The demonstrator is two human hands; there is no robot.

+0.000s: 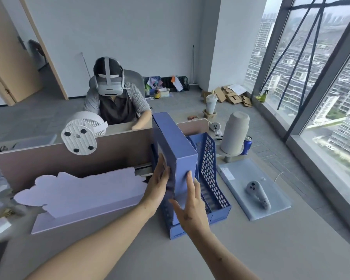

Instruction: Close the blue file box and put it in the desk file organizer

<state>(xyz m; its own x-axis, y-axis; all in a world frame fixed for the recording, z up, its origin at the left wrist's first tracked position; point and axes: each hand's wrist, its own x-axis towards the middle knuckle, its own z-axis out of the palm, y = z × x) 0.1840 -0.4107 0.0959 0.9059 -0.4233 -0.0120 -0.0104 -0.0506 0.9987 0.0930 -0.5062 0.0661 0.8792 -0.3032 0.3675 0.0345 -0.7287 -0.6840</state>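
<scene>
Head camera looks forward and down, close over the desk [271, 249].

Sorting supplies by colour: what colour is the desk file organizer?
Blue, with perforated sides, like the file box; the organizer shows in the head view.

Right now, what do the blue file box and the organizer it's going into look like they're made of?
Blue file box: likely matte plastic sheet or coated board, with flat panels and creased edges. Desk file organizer: probably rigid moulded plastic, its perforated grid walls slightly glossy.

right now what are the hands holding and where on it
Both hold the closed blue file box, upright in the desk file organizer: left hand on its left side, right hand flat on its near spine.
</scene>
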